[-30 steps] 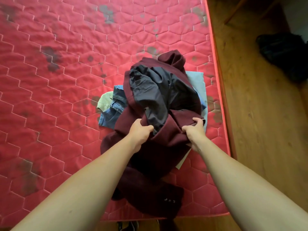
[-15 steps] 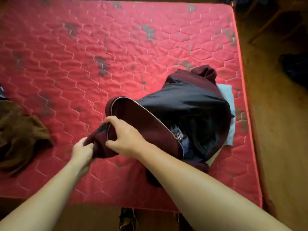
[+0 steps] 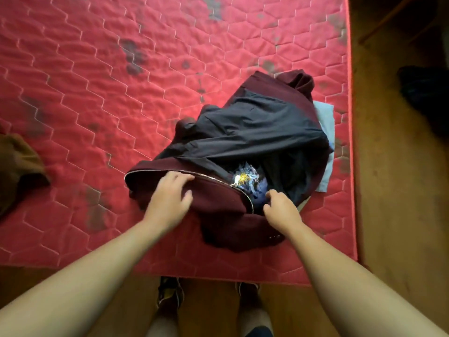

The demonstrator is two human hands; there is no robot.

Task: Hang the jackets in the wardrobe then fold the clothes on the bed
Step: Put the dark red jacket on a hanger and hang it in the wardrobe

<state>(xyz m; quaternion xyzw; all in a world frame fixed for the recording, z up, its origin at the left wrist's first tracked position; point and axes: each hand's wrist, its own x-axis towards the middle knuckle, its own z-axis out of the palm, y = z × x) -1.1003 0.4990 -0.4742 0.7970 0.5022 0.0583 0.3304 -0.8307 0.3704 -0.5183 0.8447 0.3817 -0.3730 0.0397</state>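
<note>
Under the left hand, matt maroon cloth of the jacket, edged with a bright metal zip. Beyond it, smooth dark lining with a faint sheen. Around, quilted red mattress cloth, scuffed grey in patches. Right of the right hand, dully glossy wood floor.

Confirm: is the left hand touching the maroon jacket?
Touching. Head view: the left hand lies flat on the maroon jacket, fingers reaching its zipper, no gap visible.

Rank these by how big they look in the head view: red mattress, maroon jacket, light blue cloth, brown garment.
1. red mattress
2. maroon jacket
3. brown garment and light blue cloth, unranked: both only partly visible.
</note>
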